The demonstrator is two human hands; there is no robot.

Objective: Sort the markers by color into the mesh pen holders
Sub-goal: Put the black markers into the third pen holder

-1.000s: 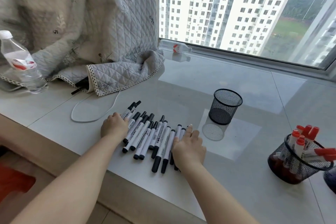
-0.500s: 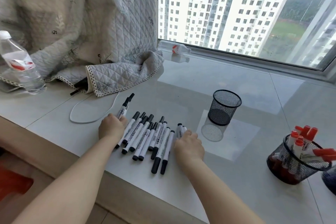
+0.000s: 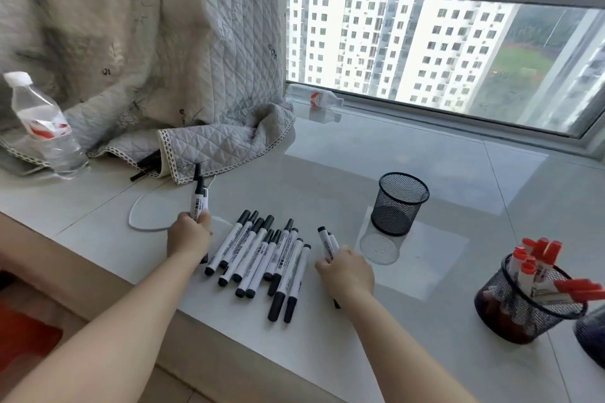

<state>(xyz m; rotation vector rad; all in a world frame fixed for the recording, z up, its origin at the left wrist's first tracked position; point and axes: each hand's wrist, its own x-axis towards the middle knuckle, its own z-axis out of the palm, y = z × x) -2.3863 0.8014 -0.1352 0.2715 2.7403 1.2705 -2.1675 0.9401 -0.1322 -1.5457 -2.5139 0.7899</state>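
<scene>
Several black-capped markers (image 3: 262,255) lie side by side on the white ledge between my hands. My left hand (image 3: 188,235) grips black markers (image 3: 198,198) that stand upright out of the fist. My right hand (image 3: 347,267) is closed around black markers (image 3: 327,242) at the right end of the pile. An empty black mesh holder (image 3: 400,203) stands beyond my right hand. At the right, a second mesh holder (image 3: 520,307) is filled with red-capped markers (image 3: 537,258).
A quilted grey blanket (image 3: 157,75) is heaped at the back left, with a white cable (image 3: 137,216) looping from under it. A water bottle (image 3: 42,127) stands at far left; another bottle (image 3: 317,98) lies by the window. A third dark holder (image 3: 594,334) shows at the right edge.
Both hands went from resting flat on the pile to closed fists. My left hand lifted markers upright; my right hand picked up markers at the pile's right end.
</scene>
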